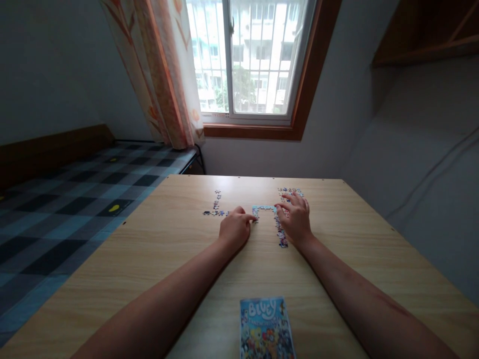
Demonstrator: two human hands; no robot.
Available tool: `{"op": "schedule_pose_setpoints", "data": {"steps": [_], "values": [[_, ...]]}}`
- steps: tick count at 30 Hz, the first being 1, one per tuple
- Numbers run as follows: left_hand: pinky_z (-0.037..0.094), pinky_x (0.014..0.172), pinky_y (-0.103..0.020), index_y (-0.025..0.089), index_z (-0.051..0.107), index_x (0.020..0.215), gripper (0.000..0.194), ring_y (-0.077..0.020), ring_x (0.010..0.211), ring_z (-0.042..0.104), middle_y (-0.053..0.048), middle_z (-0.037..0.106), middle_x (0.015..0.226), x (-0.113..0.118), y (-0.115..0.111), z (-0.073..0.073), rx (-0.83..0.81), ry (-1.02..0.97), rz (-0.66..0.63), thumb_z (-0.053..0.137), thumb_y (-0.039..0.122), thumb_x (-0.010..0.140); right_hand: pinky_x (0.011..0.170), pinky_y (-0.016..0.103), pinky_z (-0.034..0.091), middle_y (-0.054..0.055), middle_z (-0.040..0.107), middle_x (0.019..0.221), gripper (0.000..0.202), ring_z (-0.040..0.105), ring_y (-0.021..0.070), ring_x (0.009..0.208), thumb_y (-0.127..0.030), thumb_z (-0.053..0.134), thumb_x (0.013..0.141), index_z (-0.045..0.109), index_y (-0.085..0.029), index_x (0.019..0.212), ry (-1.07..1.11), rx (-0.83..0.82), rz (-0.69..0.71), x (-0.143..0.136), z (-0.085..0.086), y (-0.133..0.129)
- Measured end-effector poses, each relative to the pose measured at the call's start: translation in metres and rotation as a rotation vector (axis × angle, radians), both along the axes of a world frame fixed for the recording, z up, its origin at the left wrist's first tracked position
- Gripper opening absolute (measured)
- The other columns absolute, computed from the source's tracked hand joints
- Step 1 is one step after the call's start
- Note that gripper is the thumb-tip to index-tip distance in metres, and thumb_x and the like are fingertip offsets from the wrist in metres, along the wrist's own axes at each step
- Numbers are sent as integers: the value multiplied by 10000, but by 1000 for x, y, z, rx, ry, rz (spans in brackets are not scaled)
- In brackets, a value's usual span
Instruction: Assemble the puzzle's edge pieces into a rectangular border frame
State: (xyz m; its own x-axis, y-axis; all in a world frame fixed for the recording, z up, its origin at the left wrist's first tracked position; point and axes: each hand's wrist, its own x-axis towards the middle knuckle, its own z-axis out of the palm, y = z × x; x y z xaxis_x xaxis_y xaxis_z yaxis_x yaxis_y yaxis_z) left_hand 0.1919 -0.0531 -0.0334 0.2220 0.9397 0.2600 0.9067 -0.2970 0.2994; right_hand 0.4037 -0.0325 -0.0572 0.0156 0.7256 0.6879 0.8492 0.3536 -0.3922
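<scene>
A partly joined jigsaw frame (265, 207) lies on the table, with a blue top row and two sides running toward me. At the lower end of its short left side is my left hand (235, 229), closed, its index finger and thumb at a small jigsaw piece there. My right hand (296, 218) rests over the top right corner and longer right side, fingers spread and touching the joined pieces. Its palm and fingers hide part of that side. The lower end of the right side (283, 240) shows below the hand.
Loose jigsaw pieces (216, 204) form an L-shaped line at left; more loose pieces (286, 191) lie behind my right hand. A Bluey picture box (266, 329) lies near me on the wooden table (194, 279). A checked bed (75, 199) stands left, a window (258, 60) ahead.
</scene>
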Motion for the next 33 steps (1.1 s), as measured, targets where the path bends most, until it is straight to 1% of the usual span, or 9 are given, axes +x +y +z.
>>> {"op": "schedule_pose_setpoints", "data": {"steps": [3,7,13,19,26,29,33], "values": [[461,683,-262,368,786,1058,351,-163,809,620,-20,656,994,-1,0,0,-5,7,5,522,194,904,1121,579,272,71,675,1236,254,440,335,1329,-320,546,908,785,-246,868,40,-27,-24,2,-1,2],[460,683,-260,366,785,1061,339,-165,824,621,-23,654,992,-1,0,1,-14,13,0,525,210,910,1129,569,275,77,678,1242,271,441,336,1338,-336,536,895,788,-235,879,115,-48,-45,6,-1,6],[453,664,-268,366,785,1067,348,-166,799,617,-19,659,994,0,-1,2,0,-1,10,528,202,900,1130,598,269,109,676,1236,295,446,352,1338,-349,529,884,794,-221,875,201,-61,-62,9,-3,9],[449,664,-266,365,793,1038,332,-165,798,619,-22,659,990,-1,1,-1,-3,-10,4,534,210,898,1135,660,211,124,587,1380,291,352,391,1409,-347,539,872,802,-221,881,204,-92,-85,8,-4,10],[468,681,-266,358,789,1053,361,-163,786,625,-24,658,1001,-2,2,-1,2,-25,9,517,180,895,1150,653,200,127,581,1393,284,352,385,1412,-340,545,869,801,-218,880,257,-106,-84,10,-8,13],[470,703,-275,320,783,1033,320,-168,796,633,-26,666,1025,-1,0,1,4,-65,22,531,184,891,1152,656,195,126,574,1403,283,352,388,1414,-345,549,870,801,-216,876,259,-111,-86,10,-8,13],[462,741,-289,226,725,974,191,-189,839,633,-52,671,1013,0,1,2,30,-172,57,555,216,887,1150,652,208,132,580,1398,295,358,387,1412,-353,543,874,800,-210,887,266,-107,-83,10,-7,13]]}}
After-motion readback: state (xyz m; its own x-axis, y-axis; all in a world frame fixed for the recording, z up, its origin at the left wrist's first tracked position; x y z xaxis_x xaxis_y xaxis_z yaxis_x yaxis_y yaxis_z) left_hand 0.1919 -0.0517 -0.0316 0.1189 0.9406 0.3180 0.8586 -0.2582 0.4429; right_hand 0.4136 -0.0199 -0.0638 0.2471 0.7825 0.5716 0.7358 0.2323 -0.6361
